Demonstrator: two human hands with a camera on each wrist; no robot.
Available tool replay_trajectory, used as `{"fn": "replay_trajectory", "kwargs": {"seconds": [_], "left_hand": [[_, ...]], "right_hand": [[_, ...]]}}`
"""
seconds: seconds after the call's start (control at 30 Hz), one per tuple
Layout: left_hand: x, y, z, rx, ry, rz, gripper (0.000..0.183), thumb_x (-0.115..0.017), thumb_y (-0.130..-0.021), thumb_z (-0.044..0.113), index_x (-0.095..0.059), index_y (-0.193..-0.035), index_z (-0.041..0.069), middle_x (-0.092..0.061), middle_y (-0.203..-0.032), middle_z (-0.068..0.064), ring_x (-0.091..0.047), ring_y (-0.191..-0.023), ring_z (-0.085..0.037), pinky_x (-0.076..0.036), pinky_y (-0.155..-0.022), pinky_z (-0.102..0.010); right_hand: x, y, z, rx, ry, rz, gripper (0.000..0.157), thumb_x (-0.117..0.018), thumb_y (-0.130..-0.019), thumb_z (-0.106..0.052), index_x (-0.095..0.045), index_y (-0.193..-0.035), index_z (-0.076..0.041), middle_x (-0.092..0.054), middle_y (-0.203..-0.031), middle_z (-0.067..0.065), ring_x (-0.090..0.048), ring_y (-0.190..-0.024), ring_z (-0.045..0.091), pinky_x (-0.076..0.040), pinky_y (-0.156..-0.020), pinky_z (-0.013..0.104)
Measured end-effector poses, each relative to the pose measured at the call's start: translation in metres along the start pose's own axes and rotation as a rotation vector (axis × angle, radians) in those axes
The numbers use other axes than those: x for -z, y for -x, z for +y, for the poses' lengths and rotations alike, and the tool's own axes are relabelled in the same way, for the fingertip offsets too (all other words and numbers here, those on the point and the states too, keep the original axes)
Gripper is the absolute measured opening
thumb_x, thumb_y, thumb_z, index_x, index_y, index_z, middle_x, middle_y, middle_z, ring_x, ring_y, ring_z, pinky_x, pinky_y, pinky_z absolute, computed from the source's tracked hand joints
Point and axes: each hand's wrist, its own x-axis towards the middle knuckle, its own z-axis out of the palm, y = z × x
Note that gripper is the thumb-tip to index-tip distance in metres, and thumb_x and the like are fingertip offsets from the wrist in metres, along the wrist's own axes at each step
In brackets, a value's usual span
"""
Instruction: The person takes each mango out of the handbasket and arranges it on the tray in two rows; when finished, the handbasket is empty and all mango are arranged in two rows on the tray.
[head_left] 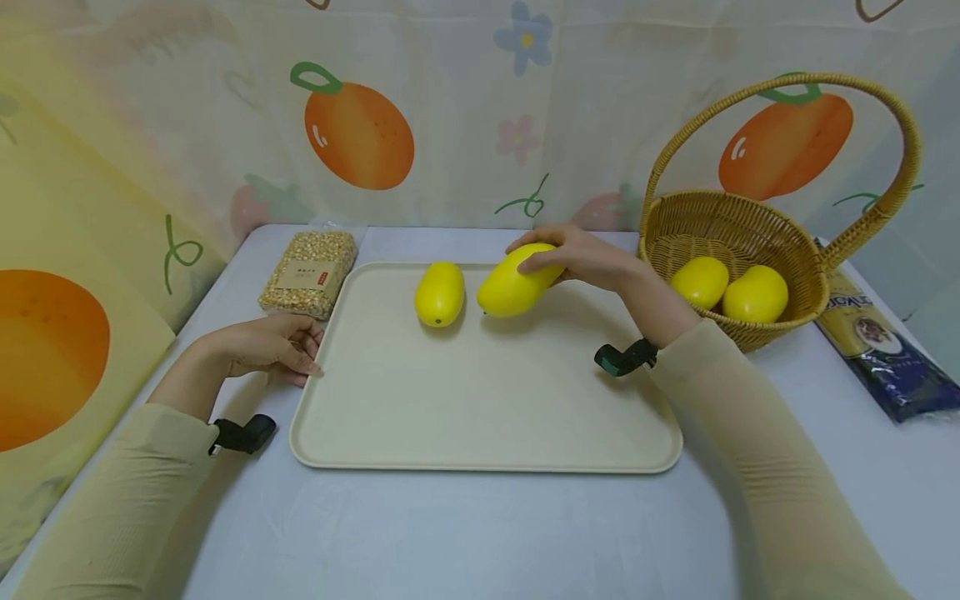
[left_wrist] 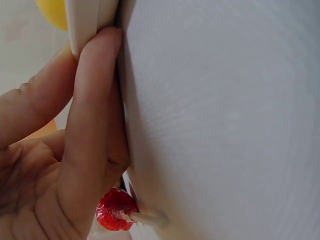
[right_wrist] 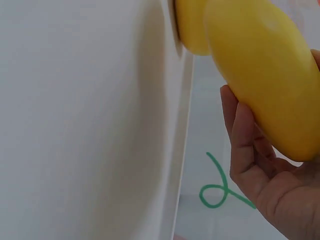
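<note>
My right hand [head_left: 581, 258] grips a yellow mango [head_left: 516, 283] and holds it over the back half of the beige tray [head_left: 480, 417]. In the right wrist view the fingers [right_wrist: 243, 135] wrap one side of that mango [right_wrist: 267, 70], which hangs above the tray surface. Just to its left, a second mango [head_left: 440, 294] lies on the tray. At the tray's left edge, my left hand [head_left: 266, 348] pinches the rim. The left wrist view shows its thumb and a finger [left_wrist: 92, 90] on either side of the rim [left_wrist: 95, 20].
A wicker basket [head_left: 720, 208] with a tall handle holds two mangoes [head_left: 756, 294] at the right. Beside it lies a blue and gold packet [head_left: 881, 350]. A bag of corn kernels [head_left: 311, 271] sits behind my left hand. A red-wrapped lollipop [left_wrist: 116, 210] shows in the left wrist view.
</note>
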Motion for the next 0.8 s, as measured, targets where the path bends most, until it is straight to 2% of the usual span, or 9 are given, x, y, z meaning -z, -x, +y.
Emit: {"fn": "replay_trajectory", "kwargs": {"seconds": [0.1, 0.3, 0.47, 0.6, 0.8], "left_hand": [[0.0, 0.001, 0.0, 0.001, 0.001, 0.0, 0.05, -0.072, -0.086, 0.002, -0.037, -0.122, -0.008, -0.05, -0.094, -0.004, -0.059, -0.08, -0.011, -0.061, -0.074, -0.023], [0.0, 0.001, 0.001, 0.003, -0.001, 0.004, 0.051, -0.072, -0.086, 0.003, -0.038, -0.121, -0.007, -0.05, -0.094, -0.004, -0.06, -0.08, -0.011, -0.061, -0.075, -0.023], [0.0, -0.001, -0.001, 0.001, 0.0, 0.003, 0.049, -0.071, -0.087, 0.003, -0.038, -0.122, -0.007, -0.049, -0.094, -0.003, -0.059, -0.079, -0.01, -0.061, -0.074, -0.022], [0.0, 0.0, 0.0, 0.002, -0.004, 0.002, 0.049, -0.071, -0.087, 0.003, -0.038, -0.121, -0.007, -0.05, -0.094, -0.003, -0.059, -0.079, -0.01, -0.061, -0.073, -0.022], [0.001, 0.001, 0.001, 0.001, -0.009, 0.0, 0.048, -0.072, -0.087, 0.003, -0.038, -0.12, -0.007, -0.05, -0.093, -0.003, -0.059, -0.079, -0.011, -0.061, -0.073, -0.023]], "right_hand": [[-0.002, -0.005, 0.0, -0.016, 0.002, 0.018, 0.049, -0.066, -0.09, -0.029, -0.051, -0.134, -0.013, -0.05, -0.133, 0.007, -0.055, -0.109, 0.025, -0.057, -0.089, 0.03], [-0.007, -0.016, 0.002, -0.052, -0.023, 0.064, 0.052, -0.068, -0.089, -0.033, -0.045, -0.129, -0.009, -0.055, -0.123, 0.01, -0.061, -0.093, 0.022, -0.059, -0.082, 0.029], [-0.009, -0.024, 0.005, -0.077, -0.017, 0.081, 0.054, -0.066, -0.09, -0.041, -0.042, -0.124, -0.007, -0.058, -0.116, 0.009, -0.063, -0.089, 0.02, -0.058, -0.08, 0.028], [-0.011, -0.029, 0.006, -0.103, -0.001, 0.091, 0.059, -0.065, -0.089, -0.046, -0.042, -0.126, -0.007, -0.055, -0.116, 0.009, -0.061, -0.088, 0.02, -0.058, -0.077, 0.027], [-0.014, -0.035, 0.007, -0.134, -0.007, 0.072, 0.057, -0.064, -0.092, -0.045, -0.047, -0.131, -0.007, -0.055, -0.111, 0.008, -0.053, -0.075, 0.018, -0.058, -0.076, 0.027]]}}
